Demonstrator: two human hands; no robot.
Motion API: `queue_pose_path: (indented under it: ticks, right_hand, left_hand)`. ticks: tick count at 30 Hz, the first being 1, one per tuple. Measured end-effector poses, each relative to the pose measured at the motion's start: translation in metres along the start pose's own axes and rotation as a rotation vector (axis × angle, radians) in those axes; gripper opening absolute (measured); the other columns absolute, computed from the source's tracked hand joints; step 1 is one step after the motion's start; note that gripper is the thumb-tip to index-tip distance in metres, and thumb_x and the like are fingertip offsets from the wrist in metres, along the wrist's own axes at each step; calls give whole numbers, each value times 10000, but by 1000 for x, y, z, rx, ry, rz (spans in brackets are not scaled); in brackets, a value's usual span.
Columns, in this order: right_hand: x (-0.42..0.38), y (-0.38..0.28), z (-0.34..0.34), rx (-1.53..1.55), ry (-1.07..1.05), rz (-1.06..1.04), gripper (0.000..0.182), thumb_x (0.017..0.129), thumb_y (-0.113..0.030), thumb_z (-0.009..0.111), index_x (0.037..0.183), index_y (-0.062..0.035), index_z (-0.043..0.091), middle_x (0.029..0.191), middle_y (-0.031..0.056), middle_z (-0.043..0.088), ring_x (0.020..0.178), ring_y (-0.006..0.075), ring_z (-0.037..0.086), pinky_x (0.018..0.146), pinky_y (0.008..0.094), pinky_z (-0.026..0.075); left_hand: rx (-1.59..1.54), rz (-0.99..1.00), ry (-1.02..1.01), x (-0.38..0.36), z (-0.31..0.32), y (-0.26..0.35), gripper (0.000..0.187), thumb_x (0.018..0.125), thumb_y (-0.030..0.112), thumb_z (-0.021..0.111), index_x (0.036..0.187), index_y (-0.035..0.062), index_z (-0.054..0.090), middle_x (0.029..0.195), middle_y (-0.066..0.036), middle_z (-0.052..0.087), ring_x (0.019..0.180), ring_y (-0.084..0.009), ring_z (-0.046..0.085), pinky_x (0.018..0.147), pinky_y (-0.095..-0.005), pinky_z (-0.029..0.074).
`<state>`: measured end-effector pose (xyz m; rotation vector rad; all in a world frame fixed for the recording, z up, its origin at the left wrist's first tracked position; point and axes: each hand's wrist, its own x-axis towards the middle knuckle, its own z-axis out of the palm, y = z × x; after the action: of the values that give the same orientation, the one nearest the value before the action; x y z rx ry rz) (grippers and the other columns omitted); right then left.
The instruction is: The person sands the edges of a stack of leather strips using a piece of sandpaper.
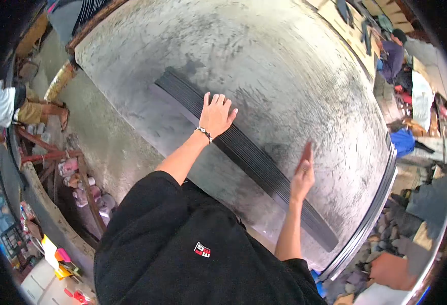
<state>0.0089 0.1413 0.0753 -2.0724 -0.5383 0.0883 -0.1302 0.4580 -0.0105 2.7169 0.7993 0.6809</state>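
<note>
A long bundle of dark grey-black strips [254,160], laid side by side, runs diagonally across the grey-white table top [264,61]. My left hand [216,114], with a beaded bracelet at its wrist, lies on the upper half of the bundle with its fingers spread. Just right of the strips' lower half, my right hand [303,179] is closed around a thin, flat reddish-brown piece [306,154], which is blurred and whose kind I cannot make out. Dark smears mark the table around the strips.
At left stands a person [9,107] in a white top; another person [392,56] is at the upper right. More long strips [368,223] line the table's right edge. Wooden beams [88,193] stand at lower left. Scraps and a reddish sheet [391,269] lie at lower right.
</note>
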Motion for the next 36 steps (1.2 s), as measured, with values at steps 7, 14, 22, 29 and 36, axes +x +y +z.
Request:
queue_pose_path:
  ticks: [7,14,22,29,36]
  right_hand:
    - [30,-107,140,-162,-152,-266,426,1163,-176,502,1556,-30,574,1520,201,646,1381,324,641,1132,434,488]
    - [58,-156,243,-297,-461,-939,573,976,-68,707,1540,-102,611,1618,128,570,1514,323,516,1227,453,396]
    - [46,-137,332,-480,-930,-1195,577,1034,-223,667,1589,-131,538,1719,57,439,1589,312,398,1255,540,371]
    - [40,-161,429,-364,-730,-1255,510,1064,-241,621,1550,-99,571,1705,70,450,1570,326,416,1245,587,368]
    - [32,-135,374,-505,-779,-1259,517,1069,-226,597,1559,-62,560,1688,89,481,1557,371,434,1222,630,369]
  left_hand:
    - [-110,35,-88,0,-12,-25,339,964,349,718,1059,25,680,1106,-164,627,1154,-337,592,1158,-535,391]
    - [-98,-46,-114,-22,-7,-11,409,997,315,632,1249,-7,657,1318,-201,635,1341,-369,539,1261,-547,318]
    - [-353,-188,166,-46,51,1,271,1050,324,579,1093,57,604,1228,-165,620,1247,-380,581,1264,-553,334]
    - [-161,-50,11,-25,24,-16,227,963,284,619,996,60,630,1093,-152,630,1229,-378,580,1300,-569,300]
    - [-266,-118,259,-30,55,-3,230,944,268,629,903,42,625,1037,-176,643,1168,-370,612,1294,-575,321]
